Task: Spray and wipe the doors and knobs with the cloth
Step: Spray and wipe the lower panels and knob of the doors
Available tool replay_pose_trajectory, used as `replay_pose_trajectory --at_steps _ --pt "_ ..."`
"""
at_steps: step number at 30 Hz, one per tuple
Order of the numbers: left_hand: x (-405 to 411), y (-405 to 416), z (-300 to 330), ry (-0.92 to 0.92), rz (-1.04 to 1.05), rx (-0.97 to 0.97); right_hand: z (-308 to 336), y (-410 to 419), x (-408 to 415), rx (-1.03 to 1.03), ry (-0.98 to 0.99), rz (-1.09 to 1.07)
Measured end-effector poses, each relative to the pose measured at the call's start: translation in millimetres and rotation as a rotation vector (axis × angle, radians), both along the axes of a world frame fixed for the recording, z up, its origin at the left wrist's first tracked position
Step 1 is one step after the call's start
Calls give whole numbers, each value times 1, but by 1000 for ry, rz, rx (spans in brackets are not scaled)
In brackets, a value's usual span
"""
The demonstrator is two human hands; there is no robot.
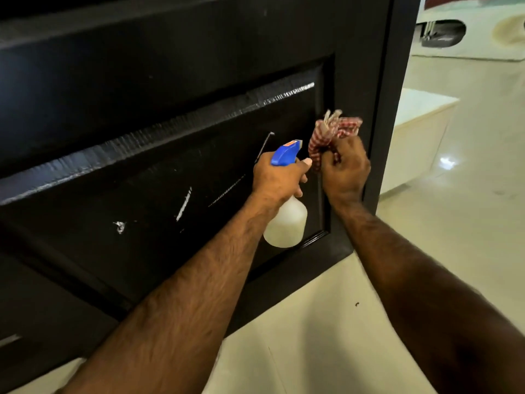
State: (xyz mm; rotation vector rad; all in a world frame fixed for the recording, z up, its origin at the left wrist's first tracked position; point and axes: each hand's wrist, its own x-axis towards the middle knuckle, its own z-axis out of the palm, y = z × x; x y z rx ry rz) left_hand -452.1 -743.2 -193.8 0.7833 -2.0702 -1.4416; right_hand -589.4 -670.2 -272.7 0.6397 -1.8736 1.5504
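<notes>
A black panelled door (142, 123) fills the left and middle of the head view, its lower panel marked with pale scratches and streaks. My left hand (277, 180) grips the neck of a white spray bottle (287, 223) with a blue trigger head, its nozzle toward the door. Just to the right, my right hand (345, 169) holds a bunched red-and-white checked cloth (329, 132) against the door's right stile, near the panel's corner. No knob is in view.
The door's free edge (383, 137) stands open on the right. Beyond it lies a glossy cream tiled floor (468, 223), with a low white unit (420, 123) and pale furniture further back. Floor also shows below the door.
</notes>
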Motion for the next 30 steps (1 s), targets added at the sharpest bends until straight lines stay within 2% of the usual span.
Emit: replay_pose_trajectory --at_steps 4,9,14,16,18,20,21,23,30 --pt "-3 0 -43 -96 4 -3 -81 5 3 72 -130 43" --pt "1 -5 -78 -173 39 29 -162 3 21 135 -336 -4" --pt "6 -12 -95 -221 45 67 -198 6 30 218 -630 33" --pt "3 -12 -91 -230 47 74 -187 7 23 291 -763 78" --pt "2 -7 -77 -220 50 90 -166 10 12 506 -904 97" --pt "1 0 -58 -196 36 98 -136 16 2 727 -932 94" --pt "1 3 -46 -176 30 97 -117 17 -2 767 -898 92" --pt "5 4 -20 -135 23 76 -73 17 -3 764 -792 62" --pt "27 4 60 -3 17 -28 95 21 12 520 -387 -77"
